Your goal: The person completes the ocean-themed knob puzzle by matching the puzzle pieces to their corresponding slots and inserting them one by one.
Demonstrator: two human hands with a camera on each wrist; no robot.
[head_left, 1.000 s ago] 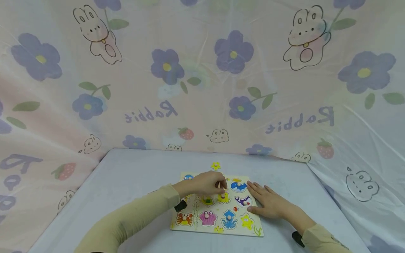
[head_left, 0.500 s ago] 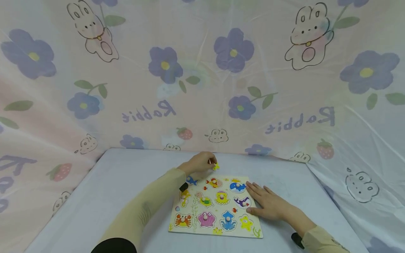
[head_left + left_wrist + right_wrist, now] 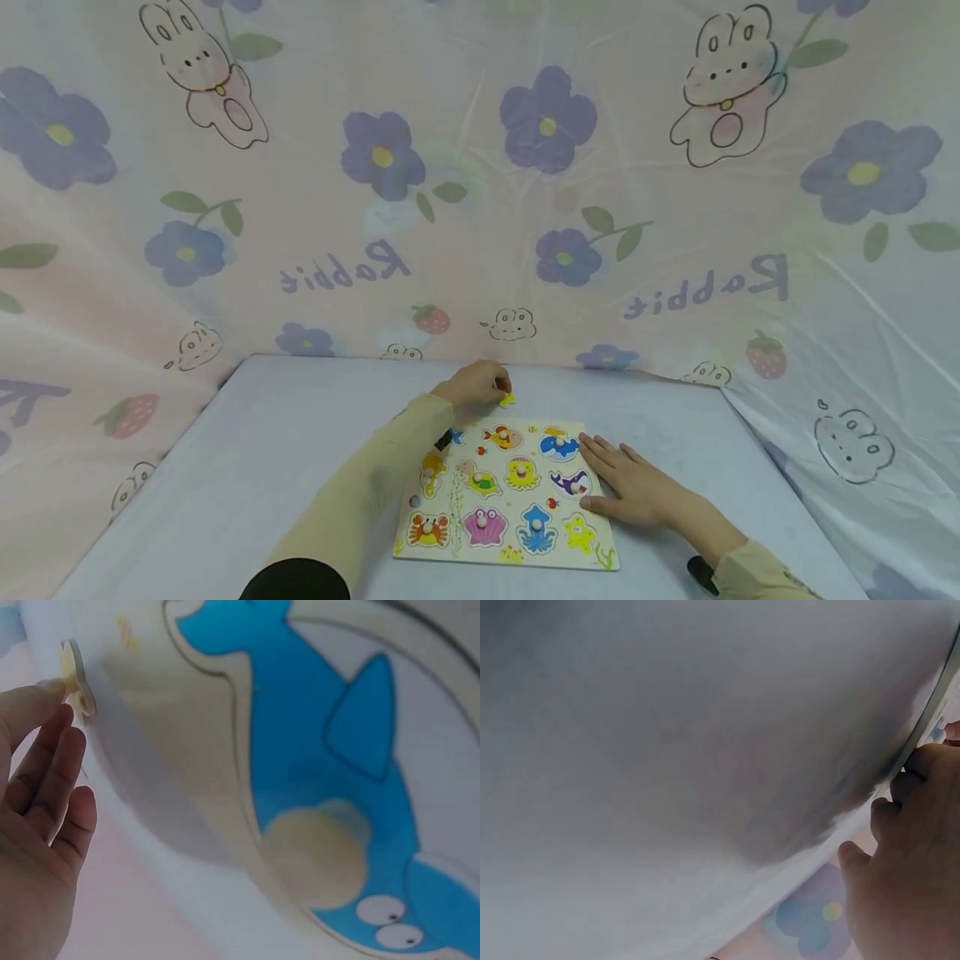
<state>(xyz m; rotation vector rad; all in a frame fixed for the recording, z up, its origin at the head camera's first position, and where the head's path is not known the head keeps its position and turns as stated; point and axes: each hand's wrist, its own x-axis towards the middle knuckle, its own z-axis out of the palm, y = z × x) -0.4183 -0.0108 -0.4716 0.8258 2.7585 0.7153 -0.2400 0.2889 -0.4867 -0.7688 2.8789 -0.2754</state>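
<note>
My left hand is beyond the far edge of the puzzle board, pinching a yellow star puzzle piece between thumb and fingers. In the left wrist view, the thumb and index finger are at the knob of this piece, and the other fingers are bent loosely. My right hand lies with spread, straight fingers along the board's right edge, fingertips over the rim. Sea animals fill the board in rows, many with a round knob, such as the crab and the squid. A yellow star shape without a visible knob marks the near right corner.
White cloth covers the table. Behind it hangs a curtain printed with flowers and rabbits. The left sleeve crosses the board's far left corner and partly hides a blue fish piece, which looms large in the left wrist view.
My left hand has moved from above the board to the star piece beyond its far edge and now pinches it. The right hand has stayed at the board's edge.
</note>
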